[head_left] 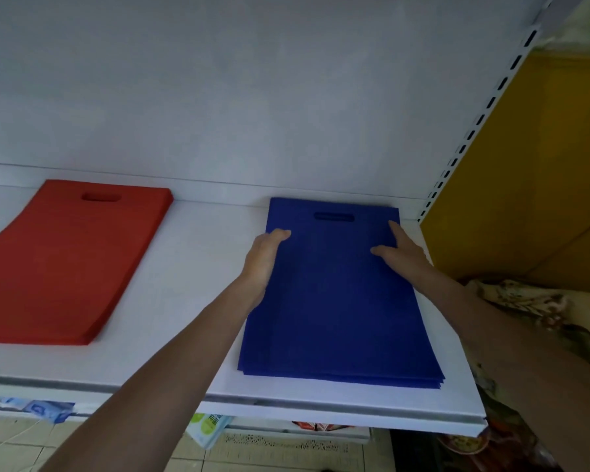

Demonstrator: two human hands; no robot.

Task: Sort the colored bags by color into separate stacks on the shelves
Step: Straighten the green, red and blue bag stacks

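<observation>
White metal shelf point(184, 301) against a plain white back panel point(252, 97), with a slotted upright point(491, 100) and a yellow board point(532, 172) along the right side. 2 stacks lie flat on it, well apart: a red stack point(69, 260) of bags on the left and a blue stack point(334, 301) on the right, near the shelf's front edge. Each top bag shows 1 oblong handle cut-out at its far end.

Both hands are on the blue stack. The left hand point(263, 264) sits at its left edge, thumb hooked over the top, gripping that side. The right hand point(402, 253) rests on the right edge with fingers straight and spread, thumb lying on the top bag.

The bags look thin, matte and rectangular, and the near edges of the blue ones are slightly fanned. Patterned cloth point(525, 301) bunches at the right, beside the shelf end.
</observation>
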